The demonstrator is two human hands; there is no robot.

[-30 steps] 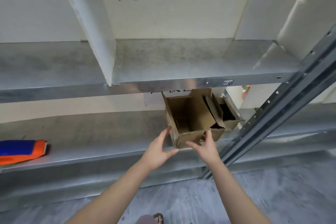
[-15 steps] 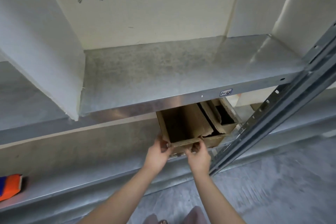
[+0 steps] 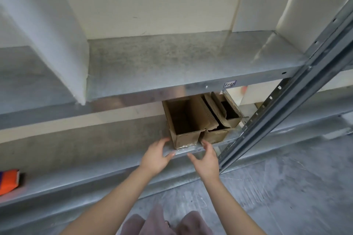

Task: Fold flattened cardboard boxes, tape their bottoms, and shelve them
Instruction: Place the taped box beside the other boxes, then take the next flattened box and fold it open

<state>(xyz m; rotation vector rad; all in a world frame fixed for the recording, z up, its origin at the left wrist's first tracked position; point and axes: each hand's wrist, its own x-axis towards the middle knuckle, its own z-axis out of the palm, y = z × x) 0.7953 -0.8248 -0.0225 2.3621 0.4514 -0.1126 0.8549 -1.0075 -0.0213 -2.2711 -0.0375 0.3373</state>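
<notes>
Hands at the front lip of the lower shelf: left hand and right hand are both spread, fingers released and grasping nothing, just short of the open-topped cardboard box. Cannot tell whether the left thumb touches the lip.

Box stands upright on the shelf, front face close to the edge. Shiny strip along its bottom edge, probably tape. Its right wall sits against a second box, whose flaps lean towards it.

Judgement: shelving nearly done for this box. To finish well:
- put flat palms on the front face
- push straight back until the base is well clear of the lip
- keep it square to its neighbour
- keep the flaps below the upper shelf
- mind the slotted upright at right

Far left: orange-and-blue item, unidentified.
</notes>
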